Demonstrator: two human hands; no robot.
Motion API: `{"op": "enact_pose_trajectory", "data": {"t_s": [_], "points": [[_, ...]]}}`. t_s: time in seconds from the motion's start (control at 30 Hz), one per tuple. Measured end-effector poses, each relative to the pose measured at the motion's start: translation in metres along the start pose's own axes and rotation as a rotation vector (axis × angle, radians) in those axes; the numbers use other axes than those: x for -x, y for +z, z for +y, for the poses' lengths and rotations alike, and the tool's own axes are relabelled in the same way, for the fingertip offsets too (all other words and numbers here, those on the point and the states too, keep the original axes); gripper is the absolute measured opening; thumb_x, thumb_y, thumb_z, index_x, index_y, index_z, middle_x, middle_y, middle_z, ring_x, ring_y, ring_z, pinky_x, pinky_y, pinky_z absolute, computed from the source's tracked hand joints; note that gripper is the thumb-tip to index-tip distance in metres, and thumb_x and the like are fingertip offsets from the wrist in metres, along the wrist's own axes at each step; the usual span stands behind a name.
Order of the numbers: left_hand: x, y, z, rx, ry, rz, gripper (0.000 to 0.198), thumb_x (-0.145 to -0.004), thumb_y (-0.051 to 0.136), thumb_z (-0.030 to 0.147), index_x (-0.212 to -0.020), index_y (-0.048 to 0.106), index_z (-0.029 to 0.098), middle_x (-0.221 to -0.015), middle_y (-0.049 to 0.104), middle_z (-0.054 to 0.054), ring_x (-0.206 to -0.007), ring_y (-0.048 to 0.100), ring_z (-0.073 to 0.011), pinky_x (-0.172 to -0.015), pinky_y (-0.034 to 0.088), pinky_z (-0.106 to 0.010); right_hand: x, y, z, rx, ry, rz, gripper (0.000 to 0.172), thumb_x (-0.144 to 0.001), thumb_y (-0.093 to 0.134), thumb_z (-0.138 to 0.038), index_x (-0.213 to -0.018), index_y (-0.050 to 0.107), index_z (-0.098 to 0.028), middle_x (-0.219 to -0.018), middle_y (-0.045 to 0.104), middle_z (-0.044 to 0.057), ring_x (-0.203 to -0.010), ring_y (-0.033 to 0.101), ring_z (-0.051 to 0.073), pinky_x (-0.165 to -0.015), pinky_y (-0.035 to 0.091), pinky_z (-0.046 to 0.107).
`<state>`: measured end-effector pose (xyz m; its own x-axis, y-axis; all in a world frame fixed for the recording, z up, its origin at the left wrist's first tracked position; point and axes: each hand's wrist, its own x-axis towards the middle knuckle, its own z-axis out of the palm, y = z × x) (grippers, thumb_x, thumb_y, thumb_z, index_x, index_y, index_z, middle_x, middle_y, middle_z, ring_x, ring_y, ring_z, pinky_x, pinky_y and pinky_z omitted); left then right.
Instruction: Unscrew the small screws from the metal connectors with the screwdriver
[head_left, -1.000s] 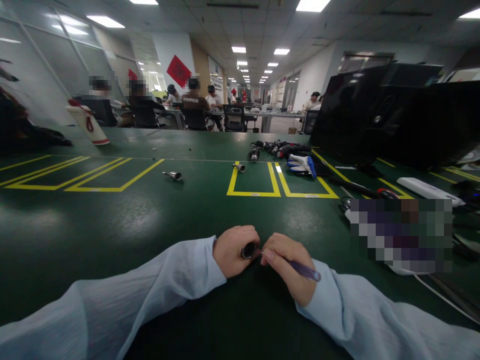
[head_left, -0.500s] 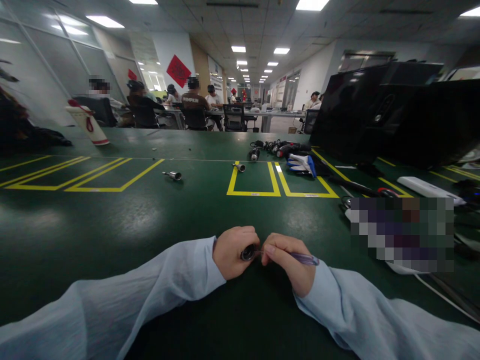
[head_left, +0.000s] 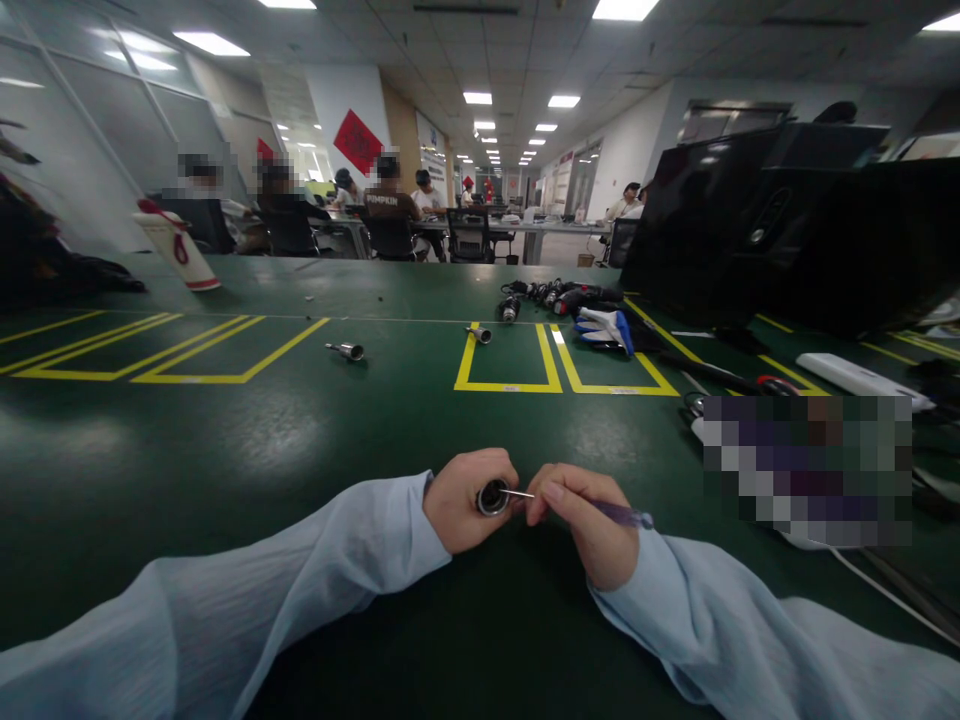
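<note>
My left hand (head_left: 469, 498) is closed around a hollow metal cylinder (head_left: 480, 510), its round open end with a shiny rim facing me. What lies inside the dark opening is too small to make out. In my right hand (head_left: 589, 510) is a slim screwdriver (head_left: 622, 514) with a translucent purplish handle, gripped between thumb and fingers. Its thin metal shaft points left, and the tip is at the cylinder's opening. Both hands are just above the green table (head_left: 375, 430), close together.
Two metal socket bits (head_left: 346, 351) lie farther back, one by a yellow taped outline (head_left: 508, 387). Beyond are a power tool with cables (head_left: 577, 297) and a blue-white glove (head_left: 604, 330). A cup (head_left: 178, 248) stands left; black monitors (head_left: 712, 230) and a power strip (head_left: 862, 380) are right.
The cylinder's open end has turned more toward me. My right hand has shifted slightly right and tilted the screwdriver, so more of its shaft shows at the rim.
</note>
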<state>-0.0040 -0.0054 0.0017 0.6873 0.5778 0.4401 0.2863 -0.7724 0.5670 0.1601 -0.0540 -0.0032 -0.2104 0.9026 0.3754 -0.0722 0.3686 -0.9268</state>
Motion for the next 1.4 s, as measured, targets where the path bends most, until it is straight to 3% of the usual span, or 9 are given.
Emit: {"op": "enact_pose_trajectory", "data": {"t_s": [0.3,0.67,0.8,0.9,1.03,1.2,1.33,1.4], "points": [[-0.002,-0.003,0.003,0.035,-0.012,0.03,0.017,-0.072,0.054,0.025,-0.061,0.045,0.016,-0.059,0.048,0.0,-0.054,0.044,-0.0104,-0.051,0.035,-0.022,0.004,0.004,-0.015,0.333,-0.369,-0.097,0.016,-0.081,0.042,-0.018,-0.069,0.053,-0.017,-0.066,0.054,0.004,-0.065,0.051,0.015,-0.06,0.039,0.028],[-0.002,-0.005,0.001,0.092,-0.084,0.136,0.016,-0.07,0.056,0.022,-0.06,0.045,0.016,-0.058,0.047,0.001,-0.053,0.043,-0.0097,-0.05,0.036,-0.022,0.003,0.003,-0.012,0.399,-0.394,-0.108,0.015,-0.08,0.041,-0.015,-0.07,0.052,-0.017,-0.066,0.053,0.003,-0.065,0.051,0.014,-0.061,0.04,0.029],[-0.004,-0.005,0.004,0.119,-0.118,0.146,0.014,-0.07,0.056,0.022,-0.062,0.047,0.015,-0.061,0.048,0.0,-0.056,0.045,-0.0105,-0.053,0.038,-0.023,0.003,0.005,-0.012,0.488,-0.425,-0.033,0.006,-0.077,0.047,-0.013,-0.077,0.05,-0.019,-0.075,0.054,0.003,-0.072,0.052,0.015,-0.064,0.042,0.03],[-0.005,-0.003,0.004,0.13,-0.142,0.138,0.009,-0.065,0.057,0.017,-0.071,0.049,0.015,-0.067,0.051,0.0,-0.06,0.048,-0.0116,-0.057,0.041,-0.024,-0.007,0.01,-0.006,0.611,-0.482,0.029,0.016,-0.072,0.054,-0.013,-0.085,0.047,-0.02,-0.09,0.055,0.006,-0.083,0.052,0.017,-0.071,0.044,0.032],[-0.005,-0.001,0.0,0.177,-0.137,0.168,0.028,-0.061,0.053,0.009,-0.087,0.047,0.016,-0.081,0.053,-0.001,-0.073,0.052,-0.0145,-0.069,0.046,-0.029,-0.028,0.018,0.007,0.703,-0.594,-0.017,0.023,-0.066,0.063,-0.018,-0.083,0.047,-0.02,-0.096,0.057,0.008,-0.088,0.053,0.02,-0.075,0.045,0.035],[-0.002,-0.011,-0.025,0.094,-0.05,0.179,0.06,-0.057,0.062,0.013,-0.113,0.04,0.017,-0.107,0.049,-0.008,-0.093,0.052,-0.0202,-0.083,0.045,-0.035,-0.047,0.021,0.019,0.693,-0.68,-0.03,0.013,-0.072,0.055,-0.012,-0.076,0.046,-0.021,-0.084,0.059,0.005,-0.081,0.056,0.017,-0.072,0.046,0.031],[-0.001,-0.045,-0.071,-0.236,-0.082,0.312,0.078,-0.055,0.071,0.031,-0.123,0.033,0.019,-0.119,0.04,-0.012,-0.1,0.048,-0.025,-0.082,0.045,-0.04,-0.075,0.008,0.033,0.75,-0.631,0.217,0.014,-0.071,0.055,-0.014,-0.073,0.043,-0.021,-0.085,0.057,0.004,-0.08,0.055,0.017,-0.072,0.045,0.031],[0.001,-0.069,-0.098,-0.409,-0.168,0.434,0.074,-0.058,0.068,0.037,-0.121,0.034,0.017,-0.119,0.04,-0.012,-0.101,0.047,-0.0267,-0.083,0.044,-0.043,-0.099,-0.003,0.044,0.879,-0.448,0.35,0.016,-0.067,0.056,-0.015,-0.072,0.042,-0.021,-0.084,0.055,0.004,-0.079,0.053,0.017,-0.07,0.044,0.03]]}}
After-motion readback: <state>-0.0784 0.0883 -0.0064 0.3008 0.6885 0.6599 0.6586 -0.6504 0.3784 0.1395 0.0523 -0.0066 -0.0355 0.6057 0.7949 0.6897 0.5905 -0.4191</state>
